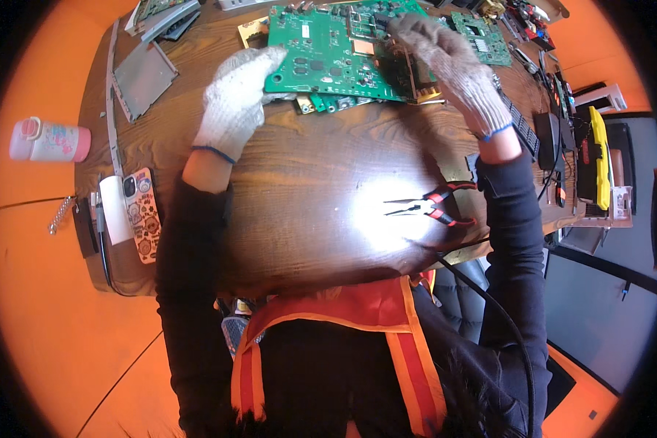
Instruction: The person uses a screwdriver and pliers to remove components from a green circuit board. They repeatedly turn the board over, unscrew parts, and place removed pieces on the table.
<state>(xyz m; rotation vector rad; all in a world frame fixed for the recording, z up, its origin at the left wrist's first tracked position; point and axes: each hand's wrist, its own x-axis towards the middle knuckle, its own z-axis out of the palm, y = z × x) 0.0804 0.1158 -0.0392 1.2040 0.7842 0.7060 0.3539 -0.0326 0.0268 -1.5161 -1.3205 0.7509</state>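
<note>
Far left, off the table on the orange floor: pink-and-white bottle. Next, at the table's left edge, phone in a patterned case, lying flat; beyond it a grey plate.

Then the gloved left hand, closed on the left edge of the green board, tilting that side up off the wood. Board itself at the far middle of the table, resting on smaller parts beneath.

Gloved right hand bent down over the board's right end, fingertips on a dark part near a metal frame. Pinching or merely pressing: cannot tell, fingertips hidden by the knuckles.

Nearer, in a bright patch just beside the right sleeve: red-handled pliers, untouched, handles spread. Further right, second board, then a yellow tool off the table's edge.

Judged from this: mid-step in working a part loose from the board, one hand steadying, the other at the part. Next move probably calls for a firm hold on the left edge and a straight pull, or else the pliers if bare fingers slip.
</note>
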